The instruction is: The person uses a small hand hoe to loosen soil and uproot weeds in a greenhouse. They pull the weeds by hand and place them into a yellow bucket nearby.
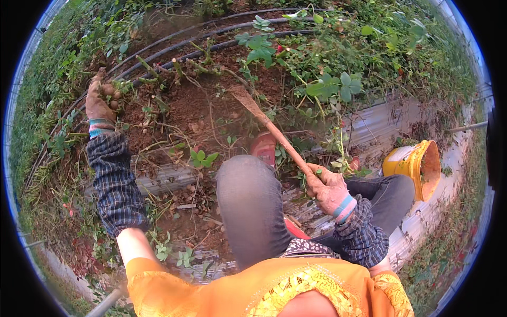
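Observation:
My right hand point(328, 188), in a soiled knit glove, grips the lower end of a wooden handle point(287, 144). The handle belongs to a narrow digging tool with a flat, soil-caked blade point(244, 99). Its tip points up and left over loose reddish-brown soil point(190, 103). My left hand point(99, 99), also in a dirty glove, reaches far out to the left beside cut woody stems point(150, 68). Rounded brown shapes show at its inner side. I cannot tell whether they are curled fingertips or held lumps.
Black irrigation pipes point(222, 29) cross the bed behind the stems. Leafy plants point(348, 51) surround the soil. A yellow plastic bucket point(414, 168) lies tipped on its side at right, on whitish plastic sheeting point(420, 222). My bent knee point(249, 198) and a red shoe point(264, 148) are close in front.

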`<state>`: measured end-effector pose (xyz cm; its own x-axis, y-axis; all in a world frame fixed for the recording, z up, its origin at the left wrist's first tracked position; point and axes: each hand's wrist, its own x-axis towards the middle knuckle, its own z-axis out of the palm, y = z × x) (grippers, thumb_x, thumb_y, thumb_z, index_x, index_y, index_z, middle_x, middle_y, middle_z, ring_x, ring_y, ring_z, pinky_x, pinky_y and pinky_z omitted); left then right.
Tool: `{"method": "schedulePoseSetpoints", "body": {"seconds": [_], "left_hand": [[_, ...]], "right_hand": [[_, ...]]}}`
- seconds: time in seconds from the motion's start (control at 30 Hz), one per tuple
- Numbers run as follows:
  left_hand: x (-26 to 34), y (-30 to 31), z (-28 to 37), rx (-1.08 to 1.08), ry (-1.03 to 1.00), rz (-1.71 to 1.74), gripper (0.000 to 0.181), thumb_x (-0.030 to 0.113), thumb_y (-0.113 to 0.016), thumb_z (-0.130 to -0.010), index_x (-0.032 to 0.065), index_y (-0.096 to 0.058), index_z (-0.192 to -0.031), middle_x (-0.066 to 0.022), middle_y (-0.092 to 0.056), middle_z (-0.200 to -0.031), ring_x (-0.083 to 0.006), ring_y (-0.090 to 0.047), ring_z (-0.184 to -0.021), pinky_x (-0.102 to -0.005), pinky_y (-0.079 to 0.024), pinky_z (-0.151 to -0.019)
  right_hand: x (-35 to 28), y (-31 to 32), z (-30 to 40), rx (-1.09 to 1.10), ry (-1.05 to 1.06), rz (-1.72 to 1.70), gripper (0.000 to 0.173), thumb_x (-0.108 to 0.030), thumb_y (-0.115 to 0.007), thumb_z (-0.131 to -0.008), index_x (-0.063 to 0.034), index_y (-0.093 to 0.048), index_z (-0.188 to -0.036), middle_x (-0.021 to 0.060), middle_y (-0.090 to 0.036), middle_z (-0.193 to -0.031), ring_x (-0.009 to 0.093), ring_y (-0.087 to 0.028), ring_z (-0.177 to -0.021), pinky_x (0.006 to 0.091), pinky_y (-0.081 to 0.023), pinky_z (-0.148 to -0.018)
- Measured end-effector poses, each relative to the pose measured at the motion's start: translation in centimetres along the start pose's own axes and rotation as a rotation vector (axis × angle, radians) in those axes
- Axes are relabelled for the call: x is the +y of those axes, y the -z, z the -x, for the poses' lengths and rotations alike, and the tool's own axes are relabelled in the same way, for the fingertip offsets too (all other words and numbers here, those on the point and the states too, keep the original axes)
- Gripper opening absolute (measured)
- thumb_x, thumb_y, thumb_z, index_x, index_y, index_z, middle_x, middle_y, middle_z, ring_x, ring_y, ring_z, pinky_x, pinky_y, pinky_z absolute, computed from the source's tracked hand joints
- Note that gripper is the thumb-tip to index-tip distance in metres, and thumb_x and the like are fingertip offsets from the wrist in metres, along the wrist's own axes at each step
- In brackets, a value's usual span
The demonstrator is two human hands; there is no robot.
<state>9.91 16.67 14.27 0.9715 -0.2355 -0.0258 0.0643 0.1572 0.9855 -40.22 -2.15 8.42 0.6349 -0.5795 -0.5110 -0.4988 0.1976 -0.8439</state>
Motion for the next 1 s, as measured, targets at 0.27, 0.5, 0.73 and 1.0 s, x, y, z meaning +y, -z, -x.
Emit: {"method": "schedulePoseSetpoints", "body": {"seconds": [0.27, 0.5, 0.73, 1.0], "left_hand": [[-1.5, -5.8, 6.3, -0.06, 0.13, 0.016, 0.025, 0.035, -0.062, -0.087, 0.0138, -0.064, -0.1, 0.0053, -0.038, -0.057, -0.01, -0.042, -0.049, -0.025, -0.038, -0.042], [-1.3, -14.9, 14.3, -0.402, -0.036, -0.058, 0.023, 0.027, -0.063, -0.088, 0.0108, -0.065, -0.104, 0.0029, -0.045, -0.054, -0.0082, -0.045, -0.047, -0.0254, -0.035, -0.04], [1.0, -18.6, 21.7, -0.531, -0.152, -0.217, 0.026, 0.025, -0.061, -0.09, 0.0062, -0.065, -0.107, 0.0038, -0.047, -0.056, -0.0069, -0.043, -0.048, -0.0237, -0.035, -0.042], [8.7, -18.5, 29.5, -0.597, -0.074, -0.084, 0.039, 0.032, -0.052, -0.094, 0.0056, -0.06, -0.12, 0.0057, -0.036, -0.058, -0.0067, -0.035, -0.05, -0.0226, -0.036, -0.046]], "right_hand": [[1.8, 5.1, 8.7, 0.154, 0.214, 0.22, 0.035, -0.017, -0.056, -0.093, -0.0022, -0.055, -0.124, -0.0008, -0.056, -0.072, 0.005, -0.049, -0.063, 0.0227, -0.043, -0.057], [12.1, 10.4, 9.9, 0.348, -0.131, 0.033, 0.033, -0.022, -0.051, -0.095, -0.0064, -0.054, -0.125, 0.0028, -0.059, -0.073, 0.012, -0.056, -0.063, 0.0266, -0.046, -0.057], [15.3, 10.9, 9.2, 0.398, -0.017, 0.372, 0.033, -0.032, -0.049, -0.091, -0.0102, -0.061, -0.112, 0.02, -0.066, -0.087, 0.033, -0.065, -0.08, 0.0429, -0.051, -0.071], [11.1, 14.0, 15.2, 0.097, -0.091, -0.104, 0.04, -0.025, -0.05, -0.095, -0.0084, -0.045, -0.131, -0.0013, -0.053, -0.063, 0.007, -0.048, -0.041, 0.0214, -0.04, -0.035]]}}
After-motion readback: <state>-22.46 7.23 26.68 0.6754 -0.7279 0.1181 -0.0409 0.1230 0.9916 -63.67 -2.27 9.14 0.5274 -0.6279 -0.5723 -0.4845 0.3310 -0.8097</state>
